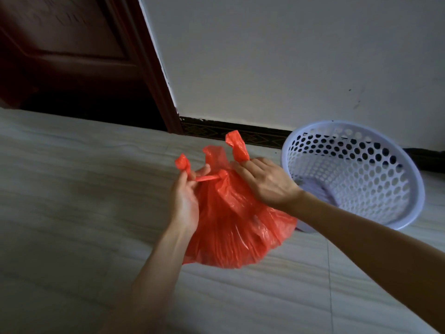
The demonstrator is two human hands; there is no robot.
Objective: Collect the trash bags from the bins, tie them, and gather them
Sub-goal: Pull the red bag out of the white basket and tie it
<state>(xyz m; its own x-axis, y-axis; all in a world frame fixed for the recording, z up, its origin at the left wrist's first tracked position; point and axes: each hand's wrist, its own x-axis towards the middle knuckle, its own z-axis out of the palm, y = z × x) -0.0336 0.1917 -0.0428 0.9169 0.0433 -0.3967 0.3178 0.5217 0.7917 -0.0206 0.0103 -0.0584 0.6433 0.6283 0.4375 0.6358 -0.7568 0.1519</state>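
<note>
**Red bag gripped at both handles, bin alongside**

Head view: red trash bag (231, 227) is held up over the tiled floor (72, 213), in front of the person. Left hand (184, 201) grasps the left handle strip, fingers curled round it; the handle's knotted tip sticks up above the fingers. Right hand (267, 182) grips the right handle, whose end pokes up past the fingertips. Between the two hands a twisted strip of plastic runs taut to a small knot at the bag's neck. Bag body hangs bulged below the hands; contents not readable.

White perforated bin (356, 174) stands just beside the bag on the right, near the wall (289, 56); pale liner or item inside, can't tell which. Dark wooden door (72, 56) at upper left.
</note>
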